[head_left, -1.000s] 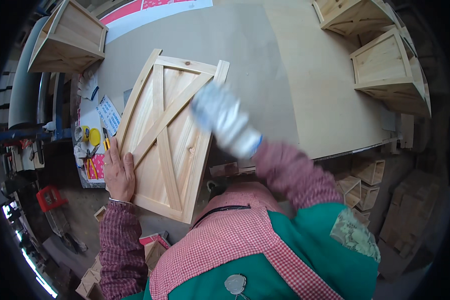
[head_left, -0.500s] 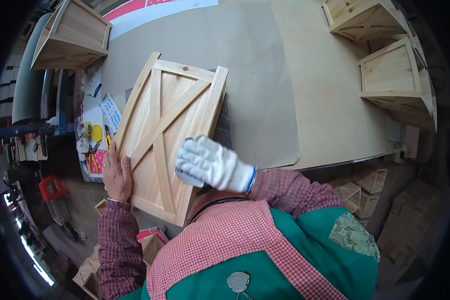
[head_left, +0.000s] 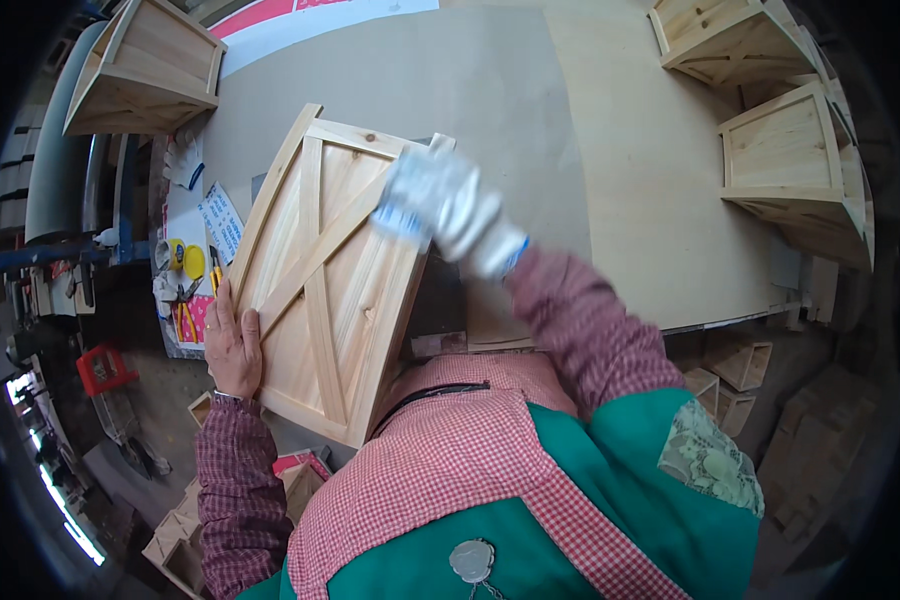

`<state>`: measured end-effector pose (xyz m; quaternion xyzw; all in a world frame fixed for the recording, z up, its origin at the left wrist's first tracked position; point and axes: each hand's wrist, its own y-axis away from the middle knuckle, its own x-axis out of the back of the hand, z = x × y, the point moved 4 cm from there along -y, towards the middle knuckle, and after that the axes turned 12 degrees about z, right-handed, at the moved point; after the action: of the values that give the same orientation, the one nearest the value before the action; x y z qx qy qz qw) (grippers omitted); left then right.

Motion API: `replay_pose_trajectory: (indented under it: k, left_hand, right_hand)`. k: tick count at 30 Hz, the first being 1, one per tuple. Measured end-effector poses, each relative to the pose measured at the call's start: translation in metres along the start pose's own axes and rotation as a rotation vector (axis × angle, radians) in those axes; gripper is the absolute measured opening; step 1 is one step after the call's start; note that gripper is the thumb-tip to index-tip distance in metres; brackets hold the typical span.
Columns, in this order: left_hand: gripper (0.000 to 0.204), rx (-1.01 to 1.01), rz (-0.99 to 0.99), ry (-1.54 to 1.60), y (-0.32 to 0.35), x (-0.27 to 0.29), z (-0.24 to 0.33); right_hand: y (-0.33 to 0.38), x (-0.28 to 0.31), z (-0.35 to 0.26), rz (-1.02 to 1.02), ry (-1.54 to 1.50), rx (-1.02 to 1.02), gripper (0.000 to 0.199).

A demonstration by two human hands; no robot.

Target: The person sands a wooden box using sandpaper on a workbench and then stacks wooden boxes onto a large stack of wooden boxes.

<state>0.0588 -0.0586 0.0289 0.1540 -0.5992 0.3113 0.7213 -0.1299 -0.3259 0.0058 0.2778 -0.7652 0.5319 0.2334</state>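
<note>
A pale wooden crate with crossed slats on its upper face lies tilted across the near edge of the worktable. My bare left hand grips its left rail, thumb on the upper face and fingers along the side. Over the far end of the right rail is my right hand, in a white work glove and smeared by motion. Its fingers look curled over a white pad or sheet with blue print, pressed at the wood; the hand mostly hides it.
Similar crates stand at the table's far left and right. Pliers, a utility knife, a yellow tape roll and a spare glove lie left of my crate. Grey sheeting covers part of the table. More small crates sit below.
My gloved right hand has moved away from me along the right rail, from the near half to the far end. My left hand and the crate stay almost where they were.
</note>
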Motion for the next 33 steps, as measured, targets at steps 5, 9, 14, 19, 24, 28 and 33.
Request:
replay_pose_trajectory:
  k: [5, 9, 14, 19, 24, 28, 33]
  left_hand:
    - [0.05, -0.025, 0.019, -0.02, -0.005, -0.002, 0.003]
    - [0.05, -0.018, 0.04, 0.005, -0.001, 0.002, 0.004]
    - [0.05, -0.069, 0.061, 0.021, -0.006, -0.002, 0.004]
    - [0.049, -0.075, 0.059, 0.009, -0.012, -0.003, 0.0]
    - [0.05, -0.267, 0.1, 0.035, -0.022, 0.001, 0.0]
    - [0.049, -0.267, 0.131, -0.006, -0.01, -0.003, -0.009]
    - [0.049, -0.235, 0.156, 0.046, -0.01, -0.007, -0.012]
  right_hand:
    - [-0.015, 0.014, 0.112, 0.027, 0.018, -0.121, 0.033]
    - [-0.003, 0.018, 0.108, -0.23, -0.223, -0.587, 0.044]
    - [0.017, 0.016, 0.118, -0.371, -0.255, -0.748, 0.056]
    - [0.041, 0.016, 0.076, -0.203, -0.256, -0.76, 0.053]
    - [0.129, 0.033, 0.099, -0.276, -0.163, -0.662, 0.063]
    - [-0.016, 0.029, 0.033, -0.195, -0.257, -0.054, 0.052]
    - [-0.019, 0.008, -0.03, -0.482, -0.378, 0.832, 0.04]
